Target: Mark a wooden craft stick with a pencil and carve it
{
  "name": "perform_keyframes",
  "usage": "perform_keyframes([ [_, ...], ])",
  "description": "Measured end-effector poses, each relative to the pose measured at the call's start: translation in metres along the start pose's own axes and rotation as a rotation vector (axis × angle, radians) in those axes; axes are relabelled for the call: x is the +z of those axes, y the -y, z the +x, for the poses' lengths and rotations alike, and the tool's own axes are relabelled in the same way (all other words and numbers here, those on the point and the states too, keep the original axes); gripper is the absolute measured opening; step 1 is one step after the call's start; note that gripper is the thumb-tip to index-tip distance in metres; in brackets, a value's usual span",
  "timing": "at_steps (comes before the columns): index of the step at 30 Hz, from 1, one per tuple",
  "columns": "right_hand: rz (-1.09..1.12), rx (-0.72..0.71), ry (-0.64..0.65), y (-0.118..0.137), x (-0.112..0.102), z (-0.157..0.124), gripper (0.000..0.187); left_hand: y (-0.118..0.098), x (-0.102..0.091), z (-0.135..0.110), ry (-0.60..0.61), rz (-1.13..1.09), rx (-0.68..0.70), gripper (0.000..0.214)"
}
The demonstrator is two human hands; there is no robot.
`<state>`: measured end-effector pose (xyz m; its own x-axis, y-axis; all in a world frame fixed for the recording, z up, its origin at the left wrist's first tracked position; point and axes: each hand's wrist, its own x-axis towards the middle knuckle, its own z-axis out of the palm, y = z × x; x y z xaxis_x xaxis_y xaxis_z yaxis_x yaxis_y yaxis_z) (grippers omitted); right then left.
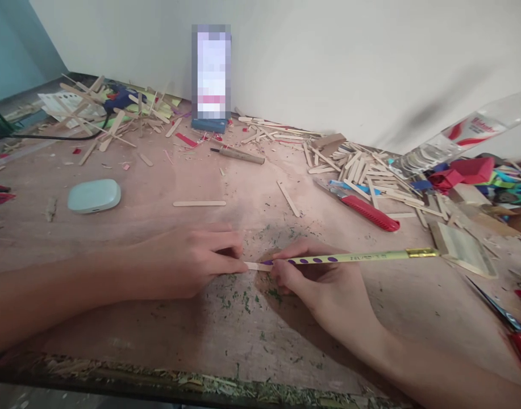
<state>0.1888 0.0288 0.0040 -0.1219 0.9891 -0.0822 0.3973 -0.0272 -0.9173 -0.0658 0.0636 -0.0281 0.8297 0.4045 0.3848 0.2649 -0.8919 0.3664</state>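
Note:
My right hand (311,278) is closed round a yellow pencil with purple dots (349,258); its tip points left. The tip rests on a small wooden stick piece (254,266) lying on the worn pinkish table (209,324). My left hand (192,261) lies beside it with fingers curled, its fingertips pressing on the left end of that stick piece. Both hands sit near the table's front middle, almost touching each other.
Loose craft sticks (199,203) lie about, with piles at the back left (111,122) and back right (362,167). A red-handled cutter (366,211), a wooden-handled tool (238,154), a pale blue case (94,196), a plastic bottle (460,139), a sanding block (462,249) and coloured paper (465,170) surround the work spot.

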Motion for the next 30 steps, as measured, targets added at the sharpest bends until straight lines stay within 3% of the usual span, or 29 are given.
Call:
perform_keyframes([
  [30,0.045,0.011,0.006,-0.0054,0.0020,-0.0006,0.007,0.0006,0.0007,-0.0004,0.013,-0.009,0.002,0.052],
])
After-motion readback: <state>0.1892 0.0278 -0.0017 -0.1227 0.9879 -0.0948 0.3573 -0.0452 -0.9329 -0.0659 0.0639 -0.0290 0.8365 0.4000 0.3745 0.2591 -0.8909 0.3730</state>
